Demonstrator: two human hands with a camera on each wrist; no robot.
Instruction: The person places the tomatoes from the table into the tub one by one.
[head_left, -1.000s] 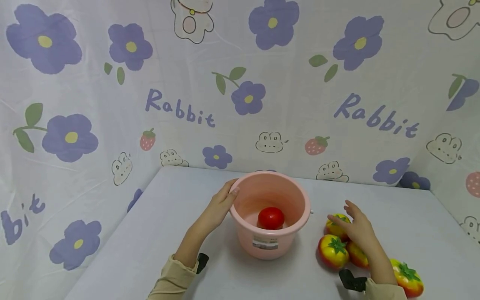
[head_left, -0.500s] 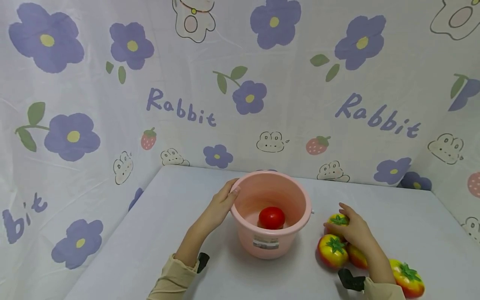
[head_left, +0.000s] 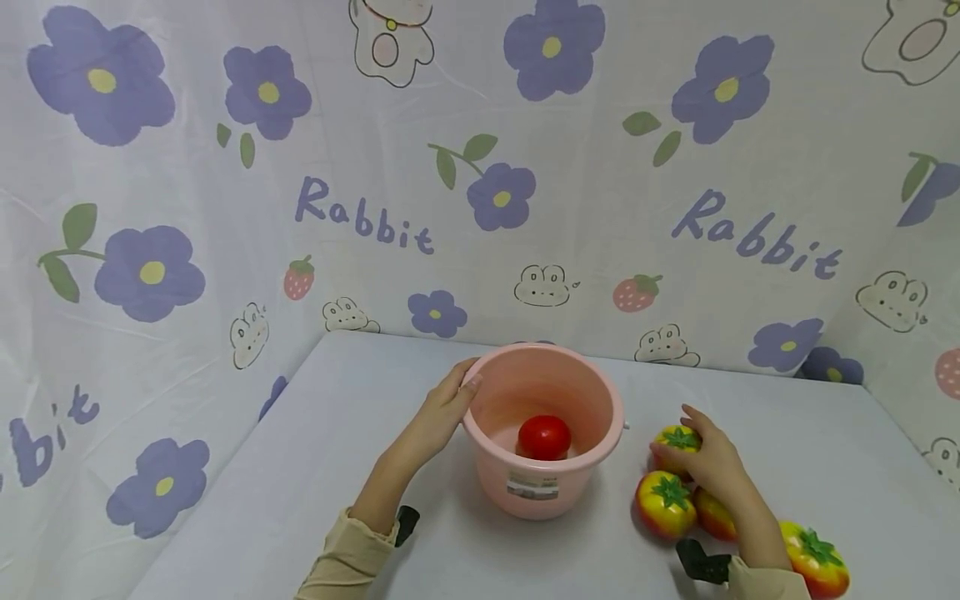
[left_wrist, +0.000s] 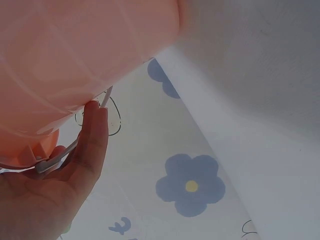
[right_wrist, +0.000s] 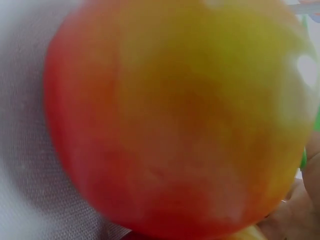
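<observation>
Left hand [head_left: 438, 415]: fingers nearly straight, flat against pink bucket [head_left: 543, 467] outer wall. Right hand [head_left: 708, 458]: fingers curled over yellow-red tomato [head_left: 675, 440], gripping it.

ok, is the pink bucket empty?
No, the head view shows one red tomato lying on the bottom of the pink bucket.

beige sleeves [head_left: 341, 558], black wrist straps [head_left: 406, 523], bare hands.

Makeshift home tabletop booth: cartoon bedsheet backdrop [head_left: 480, 167], draped table [head_left: 360, 433].
</observation>
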